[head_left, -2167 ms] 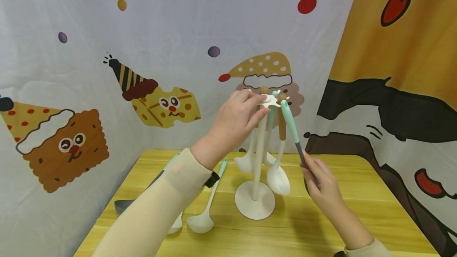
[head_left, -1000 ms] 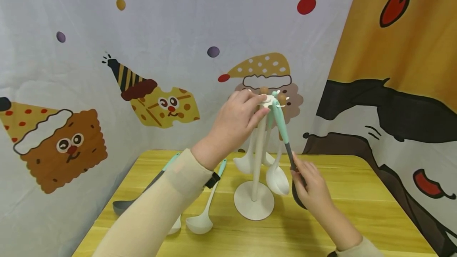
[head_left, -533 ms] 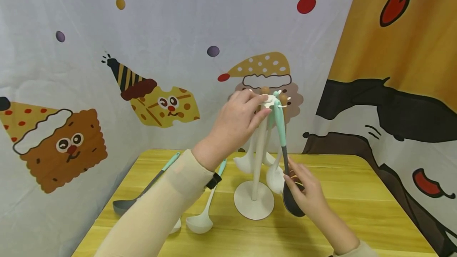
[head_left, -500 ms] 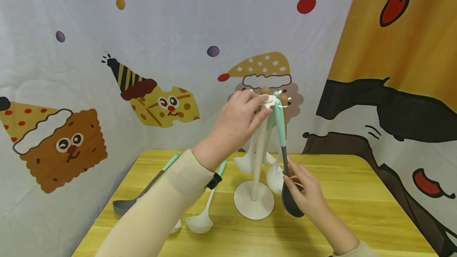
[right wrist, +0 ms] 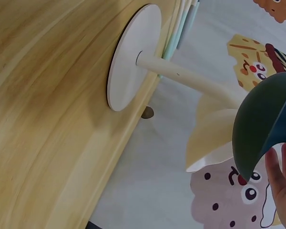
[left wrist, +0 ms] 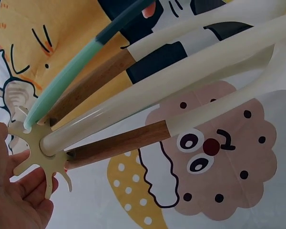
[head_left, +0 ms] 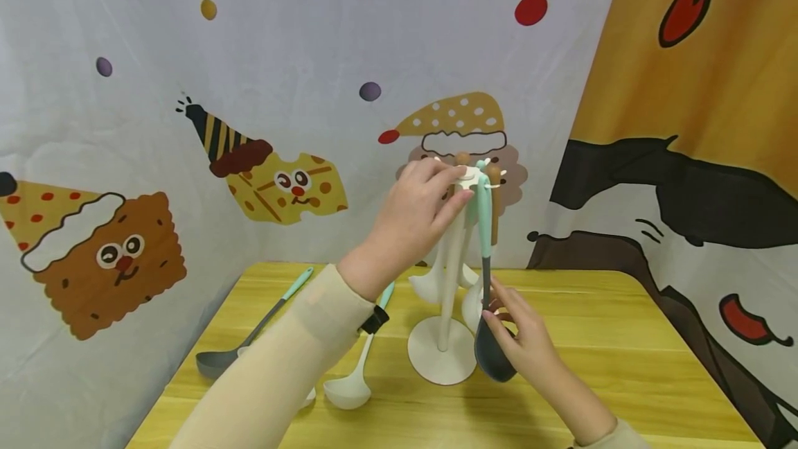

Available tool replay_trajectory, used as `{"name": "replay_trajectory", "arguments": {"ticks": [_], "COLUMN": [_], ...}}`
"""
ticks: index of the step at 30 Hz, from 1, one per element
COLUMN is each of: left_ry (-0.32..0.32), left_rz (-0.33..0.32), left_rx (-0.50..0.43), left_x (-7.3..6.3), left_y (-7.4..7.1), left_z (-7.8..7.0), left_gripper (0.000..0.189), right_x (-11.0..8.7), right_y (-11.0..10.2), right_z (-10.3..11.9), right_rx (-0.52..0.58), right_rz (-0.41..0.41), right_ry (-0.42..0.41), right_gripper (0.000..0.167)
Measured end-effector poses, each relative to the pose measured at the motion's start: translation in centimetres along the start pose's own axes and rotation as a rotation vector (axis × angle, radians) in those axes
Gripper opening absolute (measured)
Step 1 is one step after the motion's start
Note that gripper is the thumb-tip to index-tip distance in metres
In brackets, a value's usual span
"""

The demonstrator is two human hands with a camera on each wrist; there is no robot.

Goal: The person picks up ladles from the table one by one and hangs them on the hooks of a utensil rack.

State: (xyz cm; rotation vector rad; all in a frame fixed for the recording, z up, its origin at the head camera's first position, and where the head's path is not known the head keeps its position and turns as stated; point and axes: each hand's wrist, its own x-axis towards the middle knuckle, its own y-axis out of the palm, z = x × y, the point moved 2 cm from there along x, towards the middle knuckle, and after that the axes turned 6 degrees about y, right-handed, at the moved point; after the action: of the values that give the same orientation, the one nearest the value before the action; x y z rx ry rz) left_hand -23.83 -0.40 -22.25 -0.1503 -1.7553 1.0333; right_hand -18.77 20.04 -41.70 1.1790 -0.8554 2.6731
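Observation:
My left hand [head_left: 414, 206] grips the hooked top [left wrist: 35, 148] of a white utensil rack, whose round base [head_left: 420, 359] stands on the table. With my right hand [head_left: 524, 335] I hold a dark grey ladle [head_left: 485, 227] by its neck, just above the bowl. The ladle hangs nearly upright on the rack's right side, its mint handle's upper end at a hook. In the right wrist view, its bowl [right wrist: 257, 124] is beside my fingertips. White utensils with wooden handles [left wrist: 119, 143] hang around the pole, along with another mint handle partly hidden behind.
Left of the rack, a dark grey ladle [head_left: 218, 362] and a white ladle [head_left: 349, 392] lie on the wooden table [head_left: 592, 366]. Another white bowl [head_left: 309, 397] is mostly behind my left sleeve. A printed cloth [head_left: 312, 40] hangs behind the table.
My right hand has brought the dark grey ladle leftward to the rack, and its handle has swung from slanted to nearly upright. My left hand keeps its place on the rack's top.

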Motion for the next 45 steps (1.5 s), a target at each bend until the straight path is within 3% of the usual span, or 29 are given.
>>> {"name": "replay_trajectory", "arguments": {"ticks": [4, 7, 14, 20, 23, 28, 30, 35, 40, 45], "left_ry": [-0.004, -0.01, 0.002, -0.013, -0.062, -0.234, -0.319, -0.497, -0.585, -0.653], "left_rz": [-0.007, -0.03, -0.158, -0.25, -0.245, -0.123, -0.036, 0.251, 0.445, 0.515], "left_rx": [-0.046, -0.132, -0.278, -0.328, -0.345, -0.346, -0.336, -0.307, -0.279, -0.271], "left_x": [0.0, -0.2, -1.0, -3.1, -4.9, -9.0, -10.9, -16.0, -19.9, -22.4], "left_y": [0.1, 0.2, 0.1, -0.2, 0.2, 1.7, 2.7, 5.6, 7.8, 9.0], "left_z": [0.1, 0.3, 0.9, 2.0, 2.8, 4.3, 5.0, 6.1, 6.4, 6.3], "left_gripper": [0.04, 0.042, 0.051, 0.063, 0.067, 0.069, 0.071, 0.079, 0.084, 0.086], "right_x": [-0.1, -0.1, -0.2, -0.1, 0.0, 0.8, 1.5, 3.4, 5.9, 9.1], "right_y": [-0.1, -0.3, -0.7, -1.2, -1.7, -2.8, -3.4, -5.0, -6.3, -7.6], "right_z": [-0.2, -0.3, -0.5, -0.5, -0.5, -0.2, -0.1, 0.4, 1.5, 3.6], "right_rx": [0.013, 0.023, 0.004, -0.016, -0.027, -0.059, -0.074, -0.136, -0.2, -0.276], "right_rz": [0.004, 0.009, 0.014, 0.026, 0.028, 0.045, 0.063, 0.133, 0.221, 0.308], "right_ry": [0.006, 0.018, 0.034, 0.046, 0.051, 0.06, 0.072, 0.111, 0.142, 0.164], "right_gripper": [0.075, 0.074, 0.071, 0.069, 0.07, 0.071, 0.074, 0.082, 0.084, 0.093]}}
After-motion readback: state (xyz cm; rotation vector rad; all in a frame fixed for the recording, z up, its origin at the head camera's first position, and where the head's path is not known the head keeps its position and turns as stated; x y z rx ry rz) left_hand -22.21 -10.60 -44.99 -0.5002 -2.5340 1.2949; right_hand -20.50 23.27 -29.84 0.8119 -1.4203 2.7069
